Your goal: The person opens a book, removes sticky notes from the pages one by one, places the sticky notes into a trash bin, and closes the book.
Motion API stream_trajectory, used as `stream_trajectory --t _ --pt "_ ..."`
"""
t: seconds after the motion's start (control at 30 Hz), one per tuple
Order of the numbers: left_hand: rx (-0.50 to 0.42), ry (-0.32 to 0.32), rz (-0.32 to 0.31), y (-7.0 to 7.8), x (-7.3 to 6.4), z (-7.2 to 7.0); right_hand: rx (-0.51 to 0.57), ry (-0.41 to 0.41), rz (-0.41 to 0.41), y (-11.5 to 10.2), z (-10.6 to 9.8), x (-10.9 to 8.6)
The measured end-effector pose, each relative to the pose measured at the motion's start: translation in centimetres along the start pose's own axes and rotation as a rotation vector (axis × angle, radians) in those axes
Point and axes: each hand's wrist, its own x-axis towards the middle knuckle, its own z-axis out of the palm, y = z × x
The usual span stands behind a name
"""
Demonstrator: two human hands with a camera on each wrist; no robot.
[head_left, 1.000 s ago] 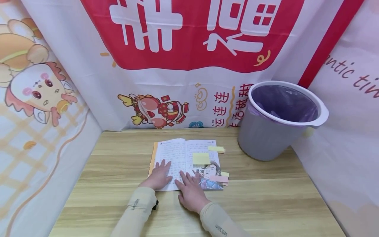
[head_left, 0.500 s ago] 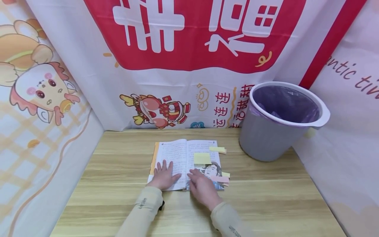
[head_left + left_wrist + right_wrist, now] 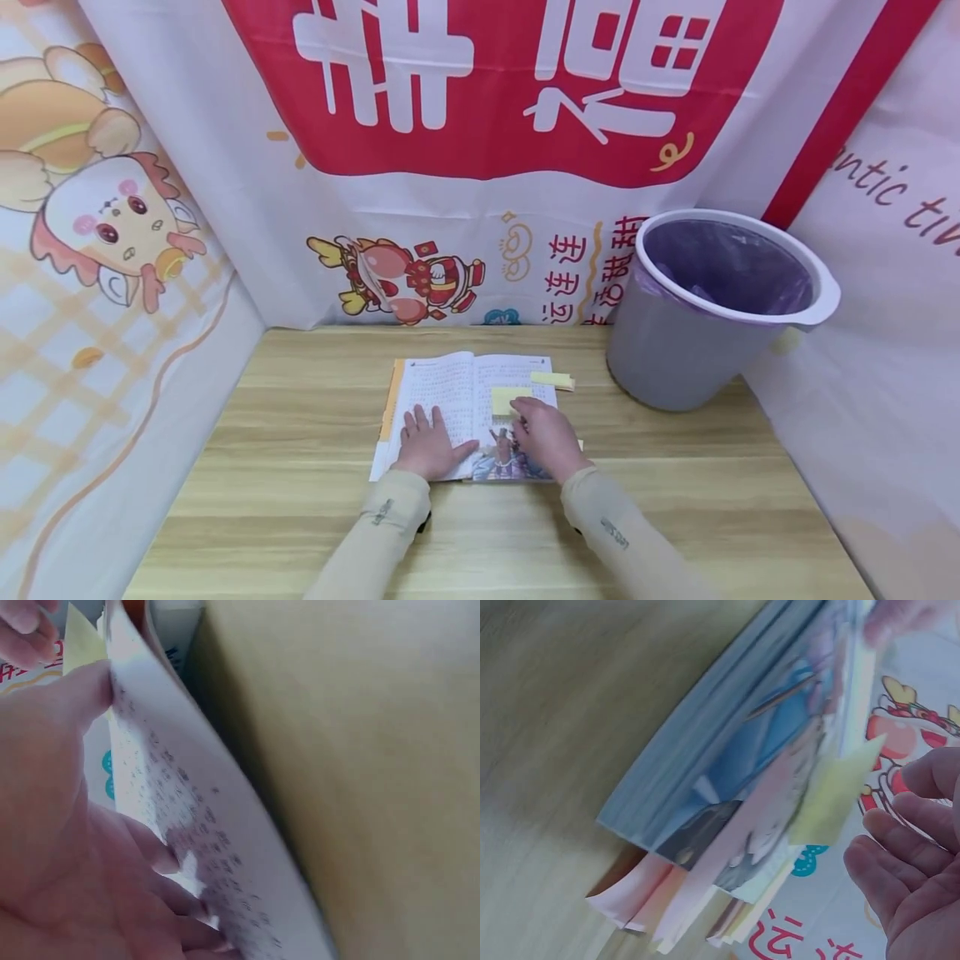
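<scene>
An open book [image 3: 442, 379] lies on the table, with printed text on both pages and a coloured illustration on the lower right one. My left hand [image 3: 427, 447] rests on the left page, fingers spread, thumb towards the spine. A yellow sticky note [image 3: 507, 400] sits on the right page; its free edge stands up from the paper in the right wrist view. My right hand [image 3: 549, 437] is over the right page, fingertips close to the note. In the right wrist view its fingers are loosely bent, apart from the note, with nothing between them.
Yellow tabs [image 3: 552, 380] stick out of the book's right edge, and pink tabs [image 3: 641, 892] show below them. A grey bin [image 3: 663, 350] with a purple liner stands at the back right of the wooden table [image 3: 300, 392]. Printed cloth [image 3: 480, 200] hangs behind.
My right hand has moved from the lower pages near the spine up and right to the sticky note. My left hand has shifted slightly right on the left page.
</scene>
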Motion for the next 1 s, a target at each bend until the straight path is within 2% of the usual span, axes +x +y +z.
stream_trajectory --t 0.13,0.3,0.57,0.87,1.0 --pt "0.017 -0.012 -0.001 0.7 0.2 -0.3 -0.033 -0.038 0.001 0.7 0.6 0.4" --pt "0.093 -0.022 -0.027 1.4 0.3 -0.3 -0.069 -0.065 0.005 0.8 1.0 0.6" --pt "0.151 -0.028 -0.065 2.1 0.1 -0.3 -0.184 -0.009 -0.058 0.8 1.7 1.3" --pt "0.17 -0.012 -0.072 2.1 -0.3 0.0 -0.245 -0.01 -0.052 0.9 2.9 2.0" --pt "0.19 0.001 -0.076 2.2 -0.2 0.3 -0.27 0.017 -0.054 1.1 3.3 2.1"
